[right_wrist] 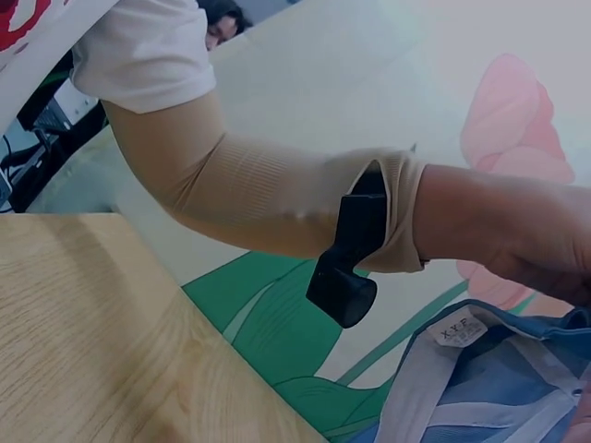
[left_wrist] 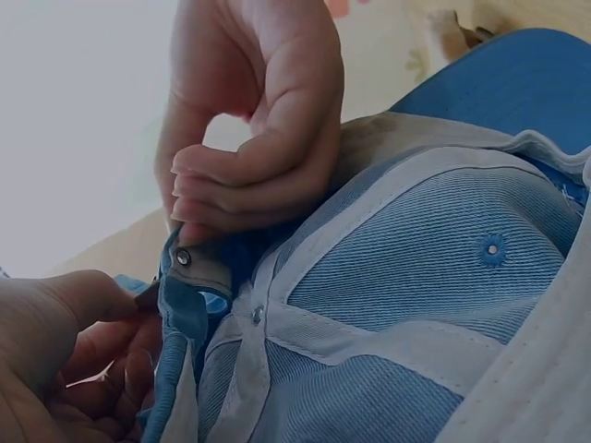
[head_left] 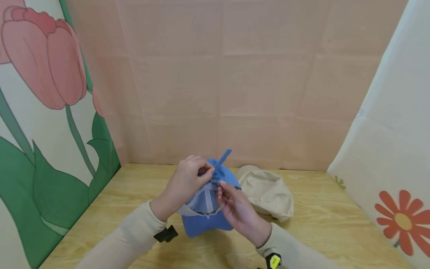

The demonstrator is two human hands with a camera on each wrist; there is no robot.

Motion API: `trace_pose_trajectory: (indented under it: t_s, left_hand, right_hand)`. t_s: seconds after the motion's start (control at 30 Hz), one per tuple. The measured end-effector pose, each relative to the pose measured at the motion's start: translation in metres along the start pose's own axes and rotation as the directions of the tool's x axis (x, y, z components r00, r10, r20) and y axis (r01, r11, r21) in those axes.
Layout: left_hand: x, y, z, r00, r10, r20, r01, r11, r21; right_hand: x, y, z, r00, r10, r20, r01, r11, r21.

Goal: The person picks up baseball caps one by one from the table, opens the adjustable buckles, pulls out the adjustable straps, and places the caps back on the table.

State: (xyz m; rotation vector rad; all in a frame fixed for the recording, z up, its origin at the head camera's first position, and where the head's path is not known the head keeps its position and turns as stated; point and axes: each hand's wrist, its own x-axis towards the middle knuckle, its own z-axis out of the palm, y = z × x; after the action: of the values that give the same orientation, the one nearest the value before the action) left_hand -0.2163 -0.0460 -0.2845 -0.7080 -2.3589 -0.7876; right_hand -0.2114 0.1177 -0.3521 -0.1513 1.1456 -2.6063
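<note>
A blue baseball cap is held with its hollow underside up and its brim toward me. My left hand pinches the cap's back edge near a blue strap, whose free end sticks up. My right hand pinches the same back edge from the other side, thumb and forefinger close to the left fingertips. In the left wrist view, a metal snap shows on the band just below the right fingers. Pale seam tape crosses the cap's lining.
A beige cap lies on the wooden table just right of the blue one. Printed cloths hang at the left and right, with a plain pinkish cloth behind. Part of another person appears in the right wrist view.
</note>
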Motion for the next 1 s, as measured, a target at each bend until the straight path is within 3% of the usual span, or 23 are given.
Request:
trace_pose_trajectory:
  t_s: [0.33,0.63,1.0]
  left_hand:
    - [-0.001,0.001,0.001,1.000,0.019,0.008,-0.019,1.000,-0.009]
    - [-0.004,0.002,0.003,0.999,0.046,0.000,-0.046,0.999,-0.022]
    - [-0.004,-0.002,-0.005,0.984,0.155,-0.093,-0.160,0.986,-0.045]
  right_hand:
    - [0.001,-0.008,-0.003,0.992,0.106,0.062,-0.103,0.994,-0.045]
    - [0.002,-0.010,-0.004,0.987,0.142,0.073,-0.139,0.989,-0.040]
    - [0.002,-0.011,-0.005,0.988,0.137,0.070,-0.135,0.990,-0.032]
